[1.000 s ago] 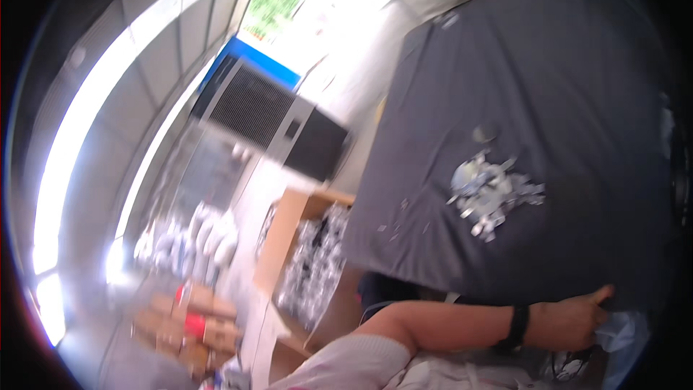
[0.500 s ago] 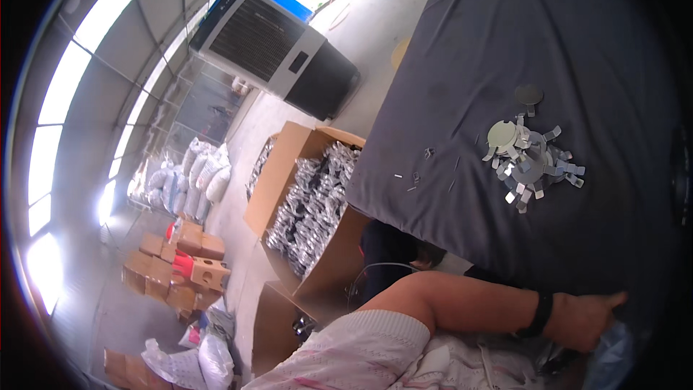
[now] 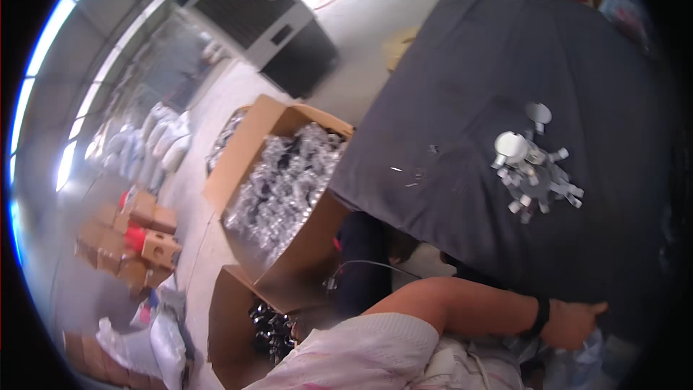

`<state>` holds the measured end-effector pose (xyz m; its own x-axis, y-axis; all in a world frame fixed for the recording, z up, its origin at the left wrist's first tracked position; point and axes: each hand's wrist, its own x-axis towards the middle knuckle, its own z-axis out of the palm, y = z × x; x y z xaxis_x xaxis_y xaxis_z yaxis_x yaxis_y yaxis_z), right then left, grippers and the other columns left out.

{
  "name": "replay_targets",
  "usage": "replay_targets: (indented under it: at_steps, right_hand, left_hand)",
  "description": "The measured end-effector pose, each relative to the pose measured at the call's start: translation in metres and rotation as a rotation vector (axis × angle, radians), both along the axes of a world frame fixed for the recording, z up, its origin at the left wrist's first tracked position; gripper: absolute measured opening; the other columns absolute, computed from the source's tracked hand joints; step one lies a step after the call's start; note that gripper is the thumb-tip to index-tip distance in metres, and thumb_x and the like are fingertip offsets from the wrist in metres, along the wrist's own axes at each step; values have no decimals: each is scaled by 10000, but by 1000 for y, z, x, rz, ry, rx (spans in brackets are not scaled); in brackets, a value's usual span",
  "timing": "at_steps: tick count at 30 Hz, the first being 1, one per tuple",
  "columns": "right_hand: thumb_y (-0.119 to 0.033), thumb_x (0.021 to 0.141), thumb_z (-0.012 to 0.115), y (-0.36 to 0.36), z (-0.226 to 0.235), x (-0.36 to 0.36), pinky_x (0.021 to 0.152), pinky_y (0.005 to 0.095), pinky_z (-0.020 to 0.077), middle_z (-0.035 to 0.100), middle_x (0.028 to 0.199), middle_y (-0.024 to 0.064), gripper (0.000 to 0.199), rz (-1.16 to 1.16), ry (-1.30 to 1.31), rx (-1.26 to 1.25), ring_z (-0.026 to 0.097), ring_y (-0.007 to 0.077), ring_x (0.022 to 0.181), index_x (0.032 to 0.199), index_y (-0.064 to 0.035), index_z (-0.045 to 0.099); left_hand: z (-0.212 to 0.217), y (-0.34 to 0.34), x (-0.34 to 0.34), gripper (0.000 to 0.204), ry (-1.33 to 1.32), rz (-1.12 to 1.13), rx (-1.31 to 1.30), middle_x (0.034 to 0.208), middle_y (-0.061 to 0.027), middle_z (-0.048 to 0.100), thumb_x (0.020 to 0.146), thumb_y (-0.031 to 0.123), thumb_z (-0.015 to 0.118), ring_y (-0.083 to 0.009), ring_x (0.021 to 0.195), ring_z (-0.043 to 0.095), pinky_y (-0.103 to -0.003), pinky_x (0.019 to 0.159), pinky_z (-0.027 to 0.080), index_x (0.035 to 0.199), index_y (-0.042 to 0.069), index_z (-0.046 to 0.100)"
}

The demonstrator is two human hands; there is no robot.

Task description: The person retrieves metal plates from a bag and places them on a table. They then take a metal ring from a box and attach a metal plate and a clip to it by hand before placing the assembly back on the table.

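My left forearm, with a black wristband, reaches rightward along the near edge of the cloth-covered table (image 3: 426,166). At its end my left hand (image 3: 570,326) is closed on a clear plastic bag (image 3: 583,361), which hangs below the fingers near the lower right rim. What the bag contains I cannot make out. My right hand does not show. On the dark grey cloth, beyond my left hand, lies a heap of flat metal pieces (image 3: 535,182) with round discs and short tabs. One round disc with a tab (image 3: 538,114) lies apart, just beyond the heap.
Small metal bits (image 3: 411,173) lie on the cloth's left part. Left of the table stands an open carton (image 3: 253,119) full of plastic-wrapped parts, with another carton (image 3: 229,318) of dark parts nearer me. An air cooler (image 3: 263,22), sacks (image 3: 155,137) and boxes (image 3: 119,238) stand farther off.
The view has shifted, so the cartons and cooler sit farther left and more of the table's far end shows. My left hand still grips the plastic bag; the metal heap looks unchanged.
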<state>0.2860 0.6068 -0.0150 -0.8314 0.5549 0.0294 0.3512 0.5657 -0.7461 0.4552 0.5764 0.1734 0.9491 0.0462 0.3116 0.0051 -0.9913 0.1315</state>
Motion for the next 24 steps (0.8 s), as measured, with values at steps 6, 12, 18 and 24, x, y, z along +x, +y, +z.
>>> replay_targets:
  at_steps: [6, 12, 18, 24]
  right_hand:
    - [-119, 701, 629, -81, 10, 248, 764, 438, 508, 666, 920, 219, 309, -553, -324, -121, 649, 350, 892, 996, -34, 663]
    - [-134, 641, 656, -168, 123, 323, 707, 446, 507, 654, 788, 205, 288, -1006, -508, -39, 634, 393, 786, 916, -50, 654]
    - [-121, 561, 764, -200, 217, 330, 694, 345, 509, 654, 764, 171, 465, -1101, -411, -267, 645, 297, 714, 992, 9, 646]
    - [-60, 563, 750, -195, 333, 308, 752, 290, 494, 650, 903, 30, 471, -1159, 156, -447, 599, 127, 810, 1021, 7, 662]
  left_hand:
    - [32, -5, -49, 61, -37, 204, 18, 614, 24, 583, 653, 199, 625, -147, 771, 566, -408, 957, 318, 593, 193, 635]
    - [58, 4, -42, 69, -84, 133, 10, 628, -30, 568, 722, 123, 586, -186, 800, 586, -489, 1023, 312, 683, 125, 642]
    - [59, -1, -30, 83, 30, 129, 54, 657, -30, 590, 741, 118, 589, -173, 820, 593, -477, 1038, 304, 704, 144, 658]
    - [53, -6, -44, 88, 73, 182, 232, 679, 5, 617, 746, 134, 593, -166, 860, 587, -482, 1049, 291, 717, 166, 671]
